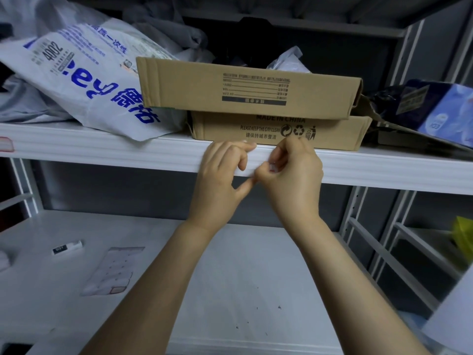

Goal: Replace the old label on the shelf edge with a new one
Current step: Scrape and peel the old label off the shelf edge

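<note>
Pinching small pale label (272, 167), right hand (294, 175), at white shelf edge (128, 152).

both my arms reach up and forward; my left hand (222, 172) curls its fingers, thumb stretched toward my right hand (294, 175), whose fingertips pinch together.

The person's left hand (217, 180) and right hand (294, 180) are bare, and both slim forearms (163, 272) run uncovered from the wrists to the picture's edge at 6 o'clock, skin smooth throughout.
</note>
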